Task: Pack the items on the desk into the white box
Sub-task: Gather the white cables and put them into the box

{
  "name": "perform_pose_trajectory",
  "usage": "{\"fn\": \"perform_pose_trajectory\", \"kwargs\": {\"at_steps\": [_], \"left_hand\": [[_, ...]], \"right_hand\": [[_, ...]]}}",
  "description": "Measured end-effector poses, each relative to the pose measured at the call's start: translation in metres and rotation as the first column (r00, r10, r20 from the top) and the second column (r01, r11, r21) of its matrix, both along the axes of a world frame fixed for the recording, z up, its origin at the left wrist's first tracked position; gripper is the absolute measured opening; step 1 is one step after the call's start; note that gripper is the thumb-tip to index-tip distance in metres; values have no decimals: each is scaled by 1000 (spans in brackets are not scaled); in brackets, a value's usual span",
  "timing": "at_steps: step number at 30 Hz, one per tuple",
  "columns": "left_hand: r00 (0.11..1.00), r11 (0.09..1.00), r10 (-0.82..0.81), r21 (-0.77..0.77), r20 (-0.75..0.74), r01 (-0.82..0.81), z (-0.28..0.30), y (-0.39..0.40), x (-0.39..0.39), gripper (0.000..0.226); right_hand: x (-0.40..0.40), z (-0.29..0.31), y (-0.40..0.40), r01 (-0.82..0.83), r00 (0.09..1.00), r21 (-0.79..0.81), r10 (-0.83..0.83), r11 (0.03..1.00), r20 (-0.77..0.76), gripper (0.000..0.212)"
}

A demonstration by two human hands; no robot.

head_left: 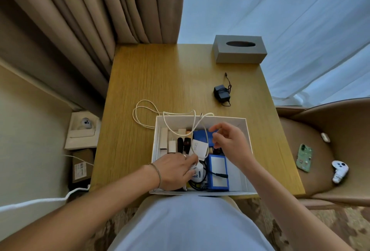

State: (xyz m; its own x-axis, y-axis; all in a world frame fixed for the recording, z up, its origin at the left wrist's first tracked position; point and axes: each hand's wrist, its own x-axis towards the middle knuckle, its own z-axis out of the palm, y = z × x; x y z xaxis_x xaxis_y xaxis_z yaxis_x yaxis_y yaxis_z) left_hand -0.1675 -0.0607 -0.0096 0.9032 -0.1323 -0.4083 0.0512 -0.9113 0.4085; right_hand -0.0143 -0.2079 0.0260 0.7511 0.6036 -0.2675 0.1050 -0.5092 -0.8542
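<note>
The white box [220,119] sits at the desk's near edge, holding a blue battery pack [218,172], small cartons, dark tubes and a white charger [198,147]. A white cable [144,110] loops on the desk left of the box and runs over its far wall inside. My left hand [176,168] reaches into the box's near left part, its fingers curled on a white adapter [197,172]. Over the box's middle, my right hand [230,140] hovers and pinches the white cable. A black power adapter [221,93] with its cord lies on the desk beyond the box.
A grey tissue box [239,48] stands at the desk's far right corner. A chair [330,150] on the right carries a green phone [304,157] and a white controller [339,170]. Curtains hang behind; cartons sit on the floor at left.
</note>
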Motion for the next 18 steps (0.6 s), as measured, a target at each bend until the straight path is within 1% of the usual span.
{"fn": "perform_pose_trajectory", "kwargs": {"at_steps": [3, 7, 10, 13, 14, 15, 16, 17, 18], "left_hand": [[992, 998, 27, 60, -126, -19, -15, 0, -1, 43], [962, 966, -14, 244, -273, 84, -22, -2, -7, 57], [955, 957, 6, 278, -297, 81, -10, -6, -6, 56], [958, 945, 45, 324, -282, 51, 19, -7, -1, 57], [968, 941, 68, 339, -241, 18, 30, -6, 0, 55], [983, 939, 102, 340, -156, -43, 42, -6, 1, 50], [989, 938, 148, 319, -22, -133, 53, -5, 3, 44], [970, 930, 201, 284, 136, -232, 63, -3, 7, 38], [926, 913, 247, 253, 284, -321, 71, 0, 12, 33]], "right_hand": [[-2, -3, -1, -2, 1000, -45, 2, 999, -8, 21], [-3, -6, -1, -17, 1000, -80, 17, 997, -10, 23], [-2, -5, 1, -21, 1000, -76, 21, 997, 0, 23], [1, -3, 4, -22, 1000, -70, 23, 997, 15, 23], [3, -2, 5, -20, 1000, -68, 21, 998, 21, 23], [5, -1, 5, -16, 999, -63, 18, 998, 30, 23], [7, 1, 6, -11, 999, -53, 13, 999, 38, 24], [10, 2, 6, -4, 999, -38, 6, 999, 43, 26], [12, 3, 6, 3, 999, -22, -2, 1000, 46, 26]]}}
